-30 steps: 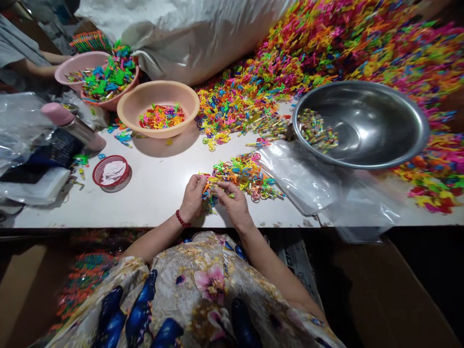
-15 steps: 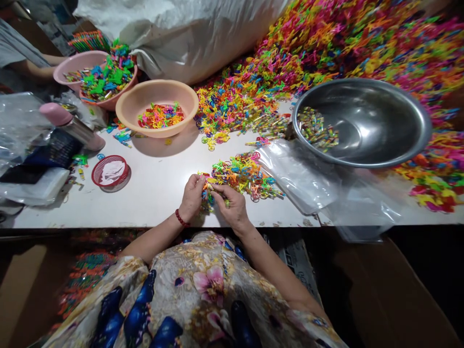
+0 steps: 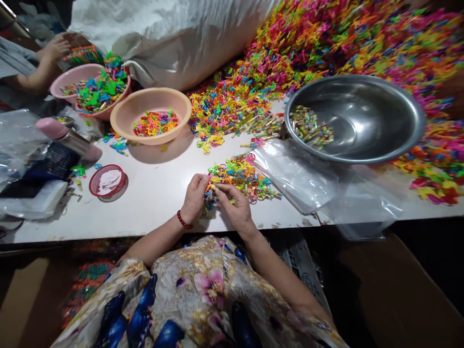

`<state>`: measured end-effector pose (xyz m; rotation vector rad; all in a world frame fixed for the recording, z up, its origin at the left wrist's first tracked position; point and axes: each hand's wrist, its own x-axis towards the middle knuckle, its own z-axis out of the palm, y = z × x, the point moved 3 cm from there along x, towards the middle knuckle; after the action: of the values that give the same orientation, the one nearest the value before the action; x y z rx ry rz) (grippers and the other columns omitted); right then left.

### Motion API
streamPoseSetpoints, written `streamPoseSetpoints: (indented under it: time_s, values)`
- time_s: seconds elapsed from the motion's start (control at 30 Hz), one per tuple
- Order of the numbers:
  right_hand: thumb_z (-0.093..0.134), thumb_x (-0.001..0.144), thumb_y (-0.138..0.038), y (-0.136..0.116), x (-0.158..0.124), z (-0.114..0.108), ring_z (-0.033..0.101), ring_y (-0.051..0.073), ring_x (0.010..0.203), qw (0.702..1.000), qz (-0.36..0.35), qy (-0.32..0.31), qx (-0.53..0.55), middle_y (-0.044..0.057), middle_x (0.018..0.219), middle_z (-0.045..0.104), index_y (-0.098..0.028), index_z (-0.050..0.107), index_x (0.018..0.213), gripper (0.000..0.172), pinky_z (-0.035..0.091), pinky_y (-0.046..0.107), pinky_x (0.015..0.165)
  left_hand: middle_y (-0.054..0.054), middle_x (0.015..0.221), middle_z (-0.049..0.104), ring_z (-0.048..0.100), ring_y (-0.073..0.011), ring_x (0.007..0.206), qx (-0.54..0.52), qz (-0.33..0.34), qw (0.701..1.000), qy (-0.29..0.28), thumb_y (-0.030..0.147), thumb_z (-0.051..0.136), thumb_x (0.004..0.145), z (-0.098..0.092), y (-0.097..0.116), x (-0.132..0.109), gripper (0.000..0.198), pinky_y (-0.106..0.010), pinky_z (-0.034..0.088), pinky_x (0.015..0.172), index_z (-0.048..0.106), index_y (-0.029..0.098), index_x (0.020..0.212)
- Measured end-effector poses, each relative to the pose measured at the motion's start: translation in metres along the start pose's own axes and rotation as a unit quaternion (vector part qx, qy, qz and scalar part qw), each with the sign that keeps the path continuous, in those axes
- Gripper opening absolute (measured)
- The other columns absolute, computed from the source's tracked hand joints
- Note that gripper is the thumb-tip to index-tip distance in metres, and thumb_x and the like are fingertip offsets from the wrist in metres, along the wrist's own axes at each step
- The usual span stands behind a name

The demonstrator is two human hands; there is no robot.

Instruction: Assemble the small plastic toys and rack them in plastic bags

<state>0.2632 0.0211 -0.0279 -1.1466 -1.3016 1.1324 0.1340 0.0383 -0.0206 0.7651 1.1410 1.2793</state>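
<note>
Near the table's front edge, my left hand (image 3: 195, 197) is closed in a pinch on a small orange plastic piece (image 3: 209, 187); its far end is hidden by the fingers. Facing it, my right hand (image 3: 236, 209) pinches a short yellowish candy-filled tube (image 3: 215, 188), whose tip meets or nearly meets the orange piece. Just beyond both hands lies a small heap of coloured plastic pieces and filled tubes (image 3: 241, 175). A red beaded bracelet (image 3: 184, 220) circles my left wrist.
A steel bowl (image 3: 380, 116) with filled tubes stands right, beside clear plastic bags (image 3: 300, 179). Left are a peach basin (image 3: 118, 118), a red basket (image 3: 94, 182) and a pink-capped bottle (image 3: 78, 142). A large coloured pile (image 3: 326, 43) covers the back. A co-worker's hand (image 3: 57, 47) shows far left.
My view has tilted slightly. My hands stay close together, with the tube now showing more clearly between them. The co-worker's hand at the far left has risen above the pink basins.
</note>
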Motion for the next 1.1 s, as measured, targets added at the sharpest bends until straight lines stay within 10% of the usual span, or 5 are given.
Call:
streamPoseSetpoints:
  time_s: [0.23,0.87,1.1]
  values:
    - [0.069,0.087,-0.043,0.007,0.0,0.0,0.068,0.02,0.093,0.999,0.026,0.028,0.037,0.005,0.1,0.075,-0.022,0.073,0.1,0.025,0.055,0.033,0.088,0.004,0.07,0.053,0.045,-0.0092,0.058,0.038,0.034,0.999,0.005,0.054,0.067,0.087,-0.003,-0.012,0.0,0.037,-0.023,0.039,0.056,0.052,0.021,0.085]
    - [0.059,0.095,-0.022,-0.01,-0.004,0.0,0.073,0.019,0.094,0.972,-0.19,-0.021,-0.14,0.006,0.102,0.077,-0.024,0.072,0.108,0.019,0.06,0.033,0.087,0.007,0.059,0.045,0.038,-0.0079,0.048,0.1,0.034,0.994,0.004,0.058,0.067,0.085,-0.003,-0.004,0.007,0.043,-0.023,0.032,0.048,0.05,0.02,0.076]
    - [0.057,0.096,-0.029,-0.005,0.028,-0.057,0.065,0.026,0.118,0.941,-0.201,0.078,-0.26,0.01,0.124,0.07,-0.024,0.071,0.118,0.026,0.054,0.044,0.103,-0.001,0.075,0.06,0.049,-0.0124,0.062,0.291,0.133,0.947,0.014,0.043,0.053,0.096,-0.016,0.017,0.092,0.027,-0.026,0.04,0.061,0.057,0.019,0.085]
